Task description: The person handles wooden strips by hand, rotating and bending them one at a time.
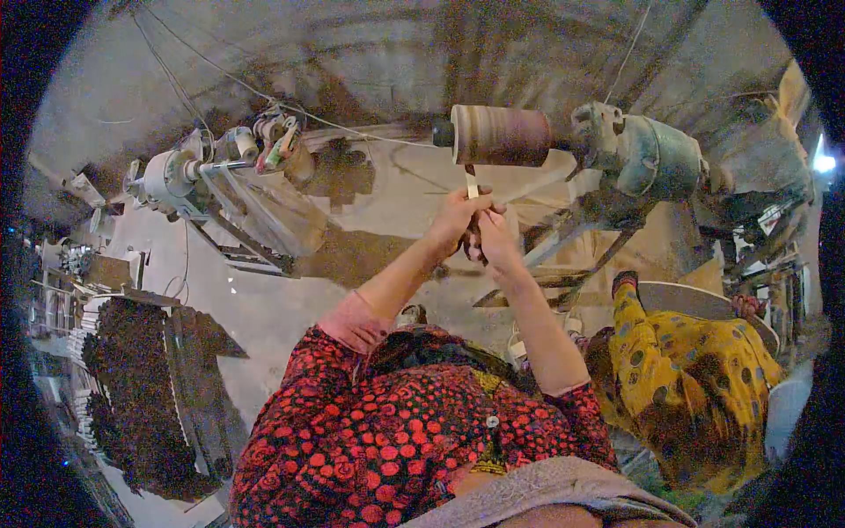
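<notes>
My left hand (454, 216) and my right hand (498, 239) meet in front of me, fingers closed around a narrow, flat piece (473, 188). The piece is pale along its length with a dark brown far end. Its far end points up at the lower edge of a sanding drum (502, 135); whether they touch I cannot tell. My fingers hide the near part of the piece. The drum is banded brown and reddish and sits on the shaft of a green motor (662, 157).
Another grey motor (172, 180) on a metal stand is at the left. A person in yellow patterned clothing (695, 396) sits close on my right. A rack with a dark, rough covering (132, 387) stands at lower left. Cables (352, 130) hang across the back.
</notes>
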A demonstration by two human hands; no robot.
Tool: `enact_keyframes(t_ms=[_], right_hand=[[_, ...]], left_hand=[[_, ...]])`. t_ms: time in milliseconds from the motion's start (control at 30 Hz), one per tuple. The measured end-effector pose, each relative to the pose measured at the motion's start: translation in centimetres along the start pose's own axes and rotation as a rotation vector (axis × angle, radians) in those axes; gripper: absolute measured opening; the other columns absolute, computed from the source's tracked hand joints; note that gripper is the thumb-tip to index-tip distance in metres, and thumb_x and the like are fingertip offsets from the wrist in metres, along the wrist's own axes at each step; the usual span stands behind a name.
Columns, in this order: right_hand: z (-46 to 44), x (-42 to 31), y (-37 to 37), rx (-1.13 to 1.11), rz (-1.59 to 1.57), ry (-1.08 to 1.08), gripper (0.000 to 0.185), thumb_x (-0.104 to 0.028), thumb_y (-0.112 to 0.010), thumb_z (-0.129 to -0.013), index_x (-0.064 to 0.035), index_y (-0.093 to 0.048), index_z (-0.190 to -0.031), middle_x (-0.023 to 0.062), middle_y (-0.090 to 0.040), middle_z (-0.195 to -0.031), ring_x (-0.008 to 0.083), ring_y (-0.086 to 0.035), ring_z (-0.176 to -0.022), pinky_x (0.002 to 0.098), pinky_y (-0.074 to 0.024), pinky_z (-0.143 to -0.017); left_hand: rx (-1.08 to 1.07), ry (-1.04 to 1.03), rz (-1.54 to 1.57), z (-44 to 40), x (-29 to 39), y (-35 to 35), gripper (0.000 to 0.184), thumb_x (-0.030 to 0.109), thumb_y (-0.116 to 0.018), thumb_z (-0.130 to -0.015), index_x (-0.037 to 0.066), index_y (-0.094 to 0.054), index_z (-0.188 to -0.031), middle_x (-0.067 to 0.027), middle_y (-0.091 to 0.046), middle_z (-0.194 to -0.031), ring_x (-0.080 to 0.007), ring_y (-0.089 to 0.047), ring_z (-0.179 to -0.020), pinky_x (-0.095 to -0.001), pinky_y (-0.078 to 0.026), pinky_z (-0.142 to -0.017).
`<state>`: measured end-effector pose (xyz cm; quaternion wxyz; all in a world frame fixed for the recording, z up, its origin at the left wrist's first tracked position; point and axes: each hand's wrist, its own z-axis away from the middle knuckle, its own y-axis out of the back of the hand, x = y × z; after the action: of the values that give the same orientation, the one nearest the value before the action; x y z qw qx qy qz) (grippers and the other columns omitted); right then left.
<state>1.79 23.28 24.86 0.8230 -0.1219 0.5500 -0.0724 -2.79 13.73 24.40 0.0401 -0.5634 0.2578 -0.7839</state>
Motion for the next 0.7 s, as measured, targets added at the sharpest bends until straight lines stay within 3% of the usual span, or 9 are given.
enact_keyframes(t_ms=[100,267,367,467,567,700], right_hand=[[-0.1,0.9,-0.1,0.072,0.148,0.031,0.023,-0.026,-0.035,-0.096,-0.0114,-0.046,-0.083,-0.0037,-0.041,-0.056,0.0054,-0.037,-0.040,0.0203,-0.0313,-0.034],[2.3,1.5,-1.0,0.049,0.091,0.069,0.023,-0.028,-0.036,-0.096,-0.0113,-0.045,-0.084,-0.0042,-0.040,-0.057,0.0048,-0.037,-0.041,0.0200,-0.0305,-0.034],[3.1,2.2,-0.7,0.039,0.084,0.098,0.023,-0.027,-0.036,-0.096,-0.0109,-0.046,-0.084,-0.0042,-0.041,-0.058,0.0049,-0.038,-0.042,0.0200,-0.0298,-0.035],[3.9,2.9,-0.4,0.019,0.114,0.156,0.023,-0.026,-0.036,-0.096,-0.0096,-0.048,-0.086,-0.0040,-0.042,-0.058,0.0052,-0.039,-0.043,0.0200,-0.0290,-0.037],[4.2,4.1,0.2,0.032,0.194,0.162,0.024,-0.025,-0.035,-0.097,-0.0079,-0.049,-0.088,-0.0036,-0.042,-0.057,0.0055,-0.039,-0.043,0.0203,-0.0289,-0.037],[5.2,4.9,0.9,-0.013,0.178,0.180,0.024,-0.024,-0.034,-0.097,-0.0073,-0.049,-0.088,-0.0039,-0.041,-0.056,0.0058,-0.038,-0.042,0.0209,-0.0291,-0.037]], left_hand=[[-0.041,0.008,-0.002,0.0,-0.8,0.9,0.039,0.017,-0.055,-0.082,-0.002,-0.044,-0.115,-0.0104,-0.064,-0.082,-0.0133,-0.050,-0.038,-0.0251,-0.040,-0.032],[-0.033,0.004,-0.040,2.9,-0.4,0.1,0.035,0.015,-0.054,-0.082,0.000,-0.046,-0.112,-0.0103,-0.064,-0.081,-0.0119,-0.049,-0.037,-0.0235,-0.038,-0.030],[-0.064,0.030,-0.102,4.0,-0.2,-0.1,0.032,0.013,-0.052,-0.082,0.001,-0.048,-0.111,-0.0085,-0.064,-0.087,-0.0151,-0.060,-0.069,-0.0262,-0.050,-0.055],[-0.056,0.009,0.027,5.6,0.0,-1.1,0.030,0.015,-0.053,-0.083,0.001,-0.045,-0.109,-0.0122,-0.063,-0.085,-0.0115,-0.052,-0.044,-0.0235,-0.039,-0.032],[-0.018,-0.003,0.110,5.6,-1.5,-1.4,0.029,0.014,-0.052,-0.084,0.002,-0.044,-0.109,-0.0133,-0.063,-0.088,-0.0120,-0.054,-0.046,-0.0233,-0.039,-0.031],[-0.006,-0.024,0.081,7.2,-1.6,-2.0,0.028,0.012,-0.051,-0.085,0.003,-0.044,-0.110,-0.0130,-0.063,-0.089,-0.0119,-0.057,-0.056,-0.0218,-0.044,-0.040]])
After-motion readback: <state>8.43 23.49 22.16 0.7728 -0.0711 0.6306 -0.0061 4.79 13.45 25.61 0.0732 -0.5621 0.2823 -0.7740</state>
